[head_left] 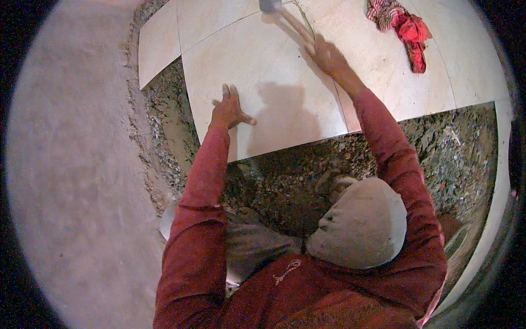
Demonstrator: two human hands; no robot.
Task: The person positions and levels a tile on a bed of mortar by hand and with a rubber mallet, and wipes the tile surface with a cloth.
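A large cream floor tile [241,66] lies in front of me, with my head's shadow across it. My left hand [227,109] rests on its near left part, fingers and thumb spread, holding nothing. Farther out, my right hand [327,57] is wrapped around the handle of a mallet [269,6]. The mallet has a wooden handle and a dark head, slightly blurred and partly cut by the upper edge of the picture. It is over the tiles near a joint; whether its head touches the surface, I cannot tell.
Damp, gravelly soil [290,172] runs along the tiles' near edge, under my bent knee [361,225], and down their left side. Beyond that strip is a grey surface [76,142]. A crumpled red and striped cloth [412,35] lies on a tile at the far right.
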